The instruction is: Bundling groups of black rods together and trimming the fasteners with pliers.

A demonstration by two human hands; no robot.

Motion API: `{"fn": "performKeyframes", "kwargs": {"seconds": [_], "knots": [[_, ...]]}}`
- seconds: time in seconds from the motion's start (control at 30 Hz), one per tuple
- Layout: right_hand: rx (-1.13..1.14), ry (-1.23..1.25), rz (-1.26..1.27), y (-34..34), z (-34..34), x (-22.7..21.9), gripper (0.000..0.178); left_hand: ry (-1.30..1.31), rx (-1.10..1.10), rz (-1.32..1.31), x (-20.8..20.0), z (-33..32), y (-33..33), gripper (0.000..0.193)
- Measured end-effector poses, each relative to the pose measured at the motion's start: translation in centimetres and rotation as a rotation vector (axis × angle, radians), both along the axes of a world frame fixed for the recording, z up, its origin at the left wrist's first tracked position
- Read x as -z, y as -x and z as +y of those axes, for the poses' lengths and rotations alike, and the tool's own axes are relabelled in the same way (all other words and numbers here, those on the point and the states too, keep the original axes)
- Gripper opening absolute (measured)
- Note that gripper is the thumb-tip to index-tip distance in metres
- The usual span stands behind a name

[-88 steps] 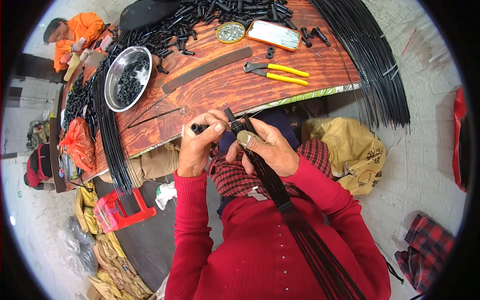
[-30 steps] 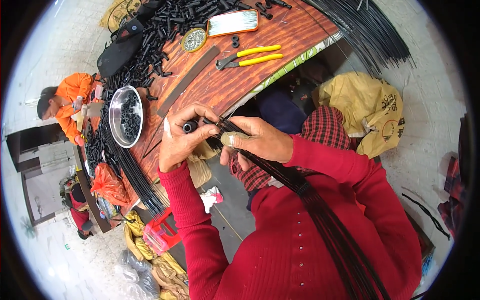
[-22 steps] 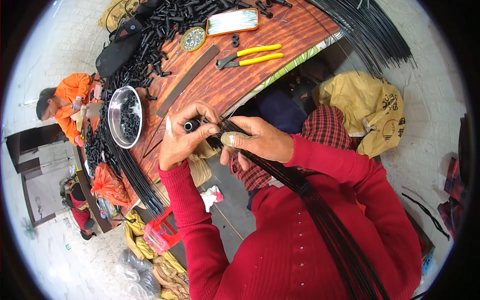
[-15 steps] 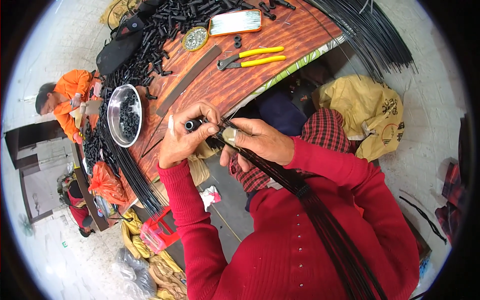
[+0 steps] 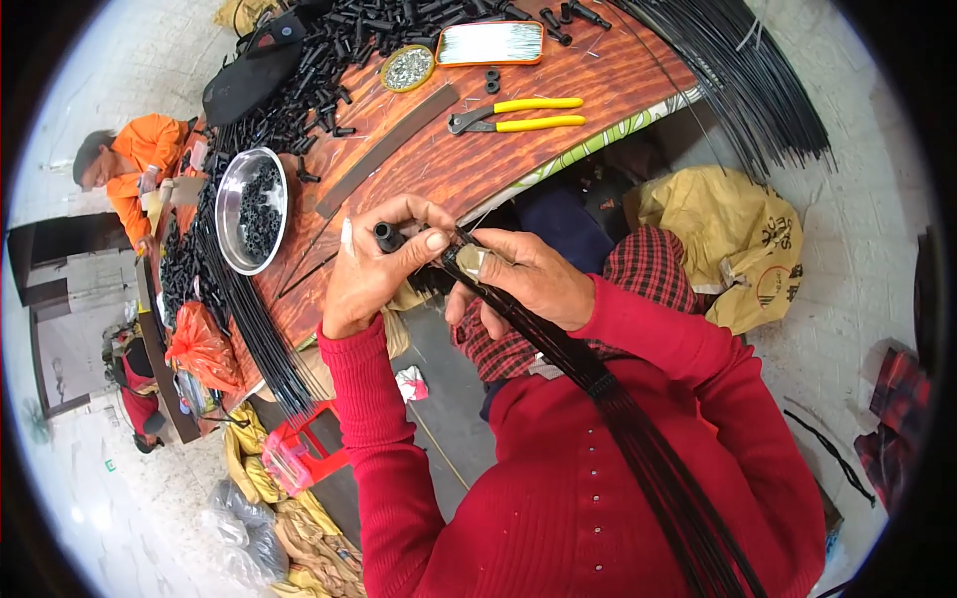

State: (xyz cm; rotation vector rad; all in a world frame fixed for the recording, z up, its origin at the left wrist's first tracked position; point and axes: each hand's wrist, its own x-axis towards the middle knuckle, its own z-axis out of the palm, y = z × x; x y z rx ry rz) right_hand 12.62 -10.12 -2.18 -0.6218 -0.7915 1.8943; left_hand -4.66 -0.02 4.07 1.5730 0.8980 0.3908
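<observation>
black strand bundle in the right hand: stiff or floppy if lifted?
Probably springy rather than limp: the black strands run nearly straight from the right hand down across the red sweater, though the sweater may be supporting them. The lower part may splay, since the strands spread apart below the dark band.

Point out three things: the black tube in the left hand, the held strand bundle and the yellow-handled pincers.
Black tube [image 5: 390,237]: head view, on its exposed end.
Strand bundle [image 5: 560,349]: head view, on its middle stretch.
Yellow-handled pincers [image 5: 538,104]: head view, on the upper handle.
</observation>
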Motion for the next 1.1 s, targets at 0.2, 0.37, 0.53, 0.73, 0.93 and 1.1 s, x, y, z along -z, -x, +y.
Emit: {"fn": "performKeyframes", "kwargs": {"seconds": [0.2,0.37,0.53,0.73,0.93,1.1], "knots": [[0.007,-0.042,-0.006,0.3,-0.2,0.0,0.044,0.031,-0.067,-0.033,-0.6,-1.0,0.4,0.04],[0.002,-0.051,0.0,0.3,-0.2,0.0,0.044,0.078,-0.112,-0.044,-0.8,-1.4,1.2,0.052],[-0.005,-0.038,0.03,0.5,-0.2,0.1,0.049,0.061,-0.062,-0.19,0.6,-1.6,2.3,0.051],[-0.011,-0.027,0.055,0.4,-0.4,-0.1,0.055,0.094,-0.104,-0.2,0.9,-2.1,2.4,0.06],[-0.02,-0.019,-0.002,0.4,-0.3,-0.2,0.056,0.086,-0.106,-0.146,0.9,-1.7,2.5,0.06],[-0.029,-0.006,-0.007,0.6,-0.3,-0.1,0.056,0.07,-0.127,-0.176,1.2,-1.6,2.5,0.055]]}}
